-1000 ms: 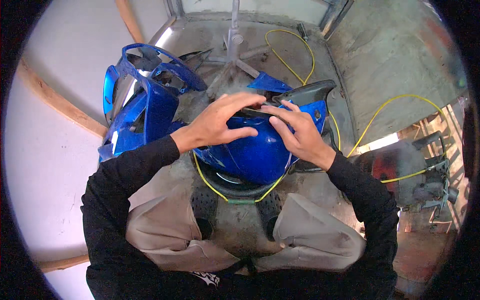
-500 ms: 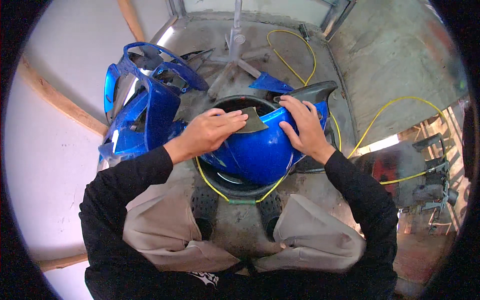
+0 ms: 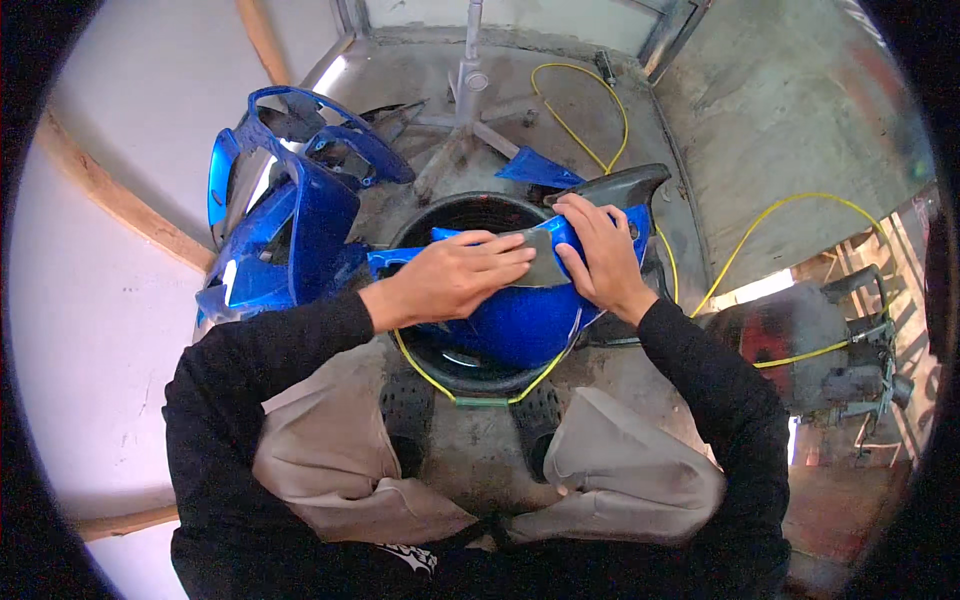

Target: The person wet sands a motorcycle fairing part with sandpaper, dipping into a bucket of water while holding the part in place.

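Since half a second ago, the left grip [image 3: 455,275] and the dark sheet [image 3: 545,265] under its fingers have slid rightward along the blue panel [image 3: 525,325]. Largest of all, the grey floor [image 3: 570,130] carries a blue fairing [image 3: 325,235] by its left edge, along the white wall. A metal stand [image 3: 470,90] rises near the floor's far edge; a yellow hose [image 3: 561,65] loops toward the far right corner. The black basin [image 3: 480,382] sits mid-floor, with the panel lying over it, reaching past its right rim. The right grip [image 3: 607,255] is closed on the panel's upper edge, thumb on the near face. The left fingers lie flat over the sheet; the thumb is hidden, so whether they pinch it I cannot tell.
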`<state>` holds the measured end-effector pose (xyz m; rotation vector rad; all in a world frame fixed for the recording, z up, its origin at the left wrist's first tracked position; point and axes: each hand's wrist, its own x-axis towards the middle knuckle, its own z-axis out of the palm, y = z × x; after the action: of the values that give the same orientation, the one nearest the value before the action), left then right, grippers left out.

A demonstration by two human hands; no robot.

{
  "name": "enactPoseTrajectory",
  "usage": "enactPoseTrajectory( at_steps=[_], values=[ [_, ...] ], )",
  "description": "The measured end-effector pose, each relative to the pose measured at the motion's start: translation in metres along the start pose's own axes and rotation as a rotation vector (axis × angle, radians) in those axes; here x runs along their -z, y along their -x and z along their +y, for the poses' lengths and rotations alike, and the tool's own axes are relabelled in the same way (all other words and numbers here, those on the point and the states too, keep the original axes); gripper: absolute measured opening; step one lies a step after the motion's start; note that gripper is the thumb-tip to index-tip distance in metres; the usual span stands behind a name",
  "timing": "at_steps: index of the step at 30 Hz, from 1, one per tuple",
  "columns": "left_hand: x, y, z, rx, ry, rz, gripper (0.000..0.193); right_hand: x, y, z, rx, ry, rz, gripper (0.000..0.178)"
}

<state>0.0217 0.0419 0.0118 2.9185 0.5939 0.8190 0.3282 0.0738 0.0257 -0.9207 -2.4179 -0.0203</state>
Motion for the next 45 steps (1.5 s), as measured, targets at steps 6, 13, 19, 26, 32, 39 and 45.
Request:
enactPoseTrajectory(
  at_steps=[6,13,19,26,32,39,45],
  values=[
    [0.018,0.031,-0.010,0.092,-0.030,0.038,0.046,0.001,0.002,0.004,-0.001,-0.011,-0.005,0.056],
    [0.015,0.041,-0.005,0.154,-0.080,0.074,0.046,-0.003,0.002,0.000,0.006,0.019,0.028,0.055],
    [0.002,0.008,0.004,0.054,-0.020,0.014,0.046,-0.001,0.000,0.000,0.007,0.015,0.016,0.055],
    [0.027,0.050,-0.017,0.194,-0.050,0.122,0.043,-0.004,0.002,0.002,0.008,0.019,0.036,0.055],
    [0.005,0.045,0.006,0.144,-0.089,0.092,0.048,-0.003,0.000,0.000,-0.011,0.006,0.023,0.055],
    [-0.005,0.050,0.020,-0.167,0.016,-0.158,0.049,-0.003,0.001,0.001,-0.014,0.013,0.022,0.054],
    [-0.004,0.053,0.018,-0.085,-0.016,-0.128,0.056,-0.003,0.002,0.002,-0.004,0.011,0.039,0.054]
  ],
)
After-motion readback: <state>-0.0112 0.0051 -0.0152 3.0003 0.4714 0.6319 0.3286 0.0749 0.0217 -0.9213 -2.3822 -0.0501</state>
